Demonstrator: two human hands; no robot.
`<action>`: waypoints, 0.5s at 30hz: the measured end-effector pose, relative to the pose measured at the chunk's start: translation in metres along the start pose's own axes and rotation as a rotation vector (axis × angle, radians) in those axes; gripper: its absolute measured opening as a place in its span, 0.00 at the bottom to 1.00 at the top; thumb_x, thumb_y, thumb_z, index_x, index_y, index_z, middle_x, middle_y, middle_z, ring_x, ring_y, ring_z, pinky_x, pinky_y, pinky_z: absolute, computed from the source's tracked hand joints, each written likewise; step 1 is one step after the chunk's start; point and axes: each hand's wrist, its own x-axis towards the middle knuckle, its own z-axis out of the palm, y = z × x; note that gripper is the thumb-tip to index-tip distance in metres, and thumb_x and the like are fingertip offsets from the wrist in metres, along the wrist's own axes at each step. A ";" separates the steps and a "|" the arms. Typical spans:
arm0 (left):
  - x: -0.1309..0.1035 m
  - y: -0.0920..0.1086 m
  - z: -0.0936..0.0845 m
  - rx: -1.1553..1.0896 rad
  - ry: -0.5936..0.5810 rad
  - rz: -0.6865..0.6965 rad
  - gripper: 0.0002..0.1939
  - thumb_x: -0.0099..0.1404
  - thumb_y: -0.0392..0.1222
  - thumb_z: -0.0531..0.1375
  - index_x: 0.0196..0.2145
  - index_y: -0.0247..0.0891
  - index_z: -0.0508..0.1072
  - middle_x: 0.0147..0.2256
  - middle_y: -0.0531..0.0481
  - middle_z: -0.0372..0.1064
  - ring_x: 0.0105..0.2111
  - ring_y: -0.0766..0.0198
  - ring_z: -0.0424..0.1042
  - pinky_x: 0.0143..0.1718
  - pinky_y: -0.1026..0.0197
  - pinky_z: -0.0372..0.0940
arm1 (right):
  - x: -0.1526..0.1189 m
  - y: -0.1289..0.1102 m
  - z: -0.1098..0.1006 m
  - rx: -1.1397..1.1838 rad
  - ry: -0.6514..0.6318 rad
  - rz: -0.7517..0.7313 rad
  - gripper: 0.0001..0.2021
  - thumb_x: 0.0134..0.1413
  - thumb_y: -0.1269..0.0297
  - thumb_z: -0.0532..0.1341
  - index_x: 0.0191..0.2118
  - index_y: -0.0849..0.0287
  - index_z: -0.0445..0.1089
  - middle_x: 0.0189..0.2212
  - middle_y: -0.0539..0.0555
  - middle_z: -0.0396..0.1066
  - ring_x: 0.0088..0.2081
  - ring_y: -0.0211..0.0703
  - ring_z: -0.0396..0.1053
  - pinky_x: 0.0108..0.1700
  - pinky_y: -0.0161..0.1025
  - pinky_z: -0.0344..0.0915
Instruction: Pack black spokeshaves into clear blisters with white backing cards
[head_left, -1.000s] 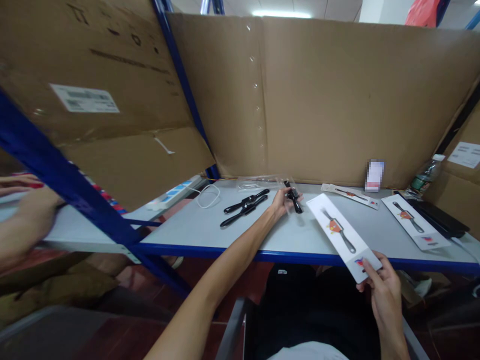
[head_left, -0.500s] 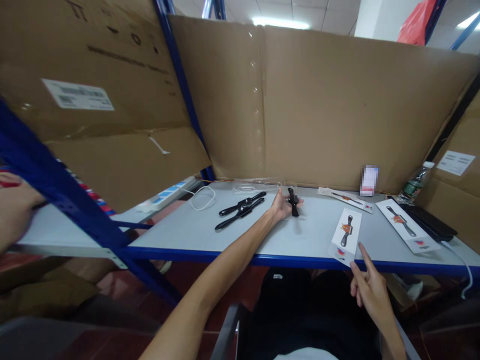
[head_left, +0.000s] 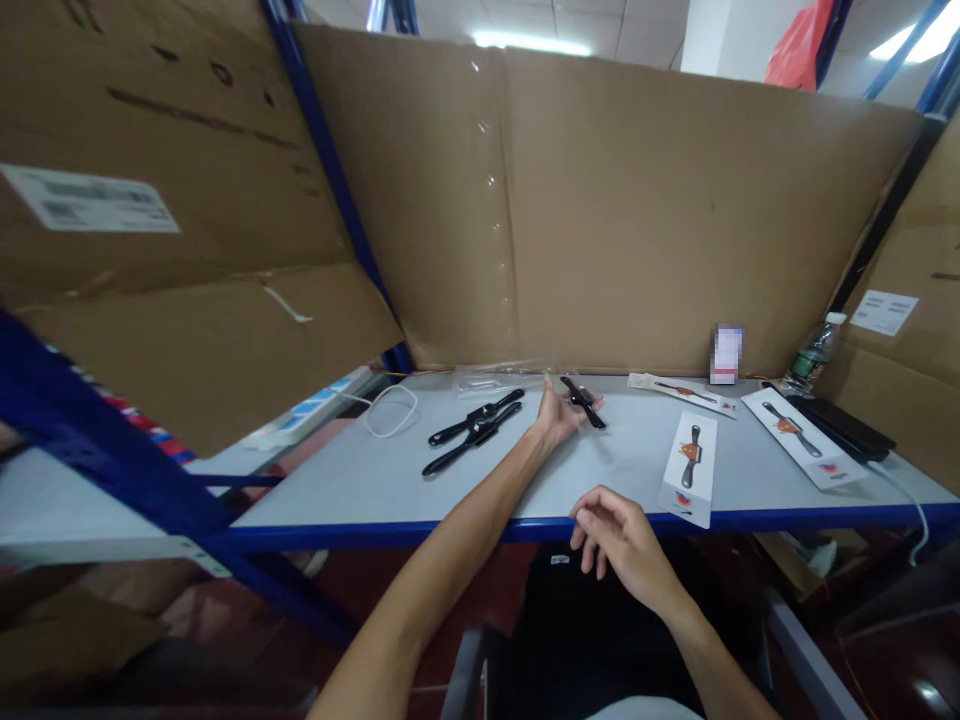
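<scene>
My left hand point(head_left: 556, 415) is stretched over the table with a black spokeshave point(head_left: 592, 411) lying across its fingers; the thumb points up beside it. Two more black spokeshaves point(head_left: 472, 432) rest side by side on the table, left of that hand. At the front edge hovers my right hand point(head_left: 616, 540), its fingers loosely bent and apart, holding nothing. To its right, a white card package point(head_left: 688, 465) printed with a spokeshave picture lies over the table's edge.
Another printed package point(head_left: 802, 438) and some flat cards point(head_left: 682, 393) lie to the right. Behind are a phone point(head_left: 725, 355), a bottle point(head_left: 814, 355) and a black case point(head_left: 844, 425). Clear plastic point(head_left: 502, 377) lies at the back, near a white cable point(head_left: 391, 412). Cardboard point(head_left: 615, 220) walls the table.
My right hand has left the printed package and moved left along the table's front edge. The spokeshave in my left hand has turned from nearly upright to slanting.
</scene>
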 end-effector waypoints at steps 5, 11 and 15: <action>-0.003 0.005 0.003 0.045 -0.034 0.016 0.38 0.72 0.68 0.34 0.49 0.33 0.67 0.37 0.37 0.72 0.38 0.50 0.78 0.38 0.46 0.77 | -0.006 0.013 0.000 0.060 0.002 0.021 0.25 0.56 0.39 0.64 0.43 0.59 0.67 0.27 0.49 0.72 0.19 0.35 0.68 0.17 0.28 0.59; -0.004 0.000 0.004 0.173 -0.040 -0.088 0.28 0.77 0.54 0.40 0.50 0.28 0.69 0.33 0.38 0.73 0.33 0.52 0.78 0.32 0.52 0.76 | -0.019 0.015 -0.012 0.208 0.066 0.048 0.26 0.56 0.40 0.65 0.46 0.59 0.67 0.28 0.50 0.74 0.20 0.36 0.70 0.16 0.28 0.61; -0.009 -0.011 0.004 0.287 -0.080 -0.152 0.15 0.75 0.42 0.50 0.46 0.28 0.71 0.33 0.38 0.75 0.31 0.55 0.79 0.29 0.56 0.75 | -0.021 0.017 -0.013 0.320 0.108 0.071 0.30 0.57 0.39 0.65 0.53 0.59 0.65 0.37 0.57 0.78 0.25 0.40 0.75 0.17 0.30 0.64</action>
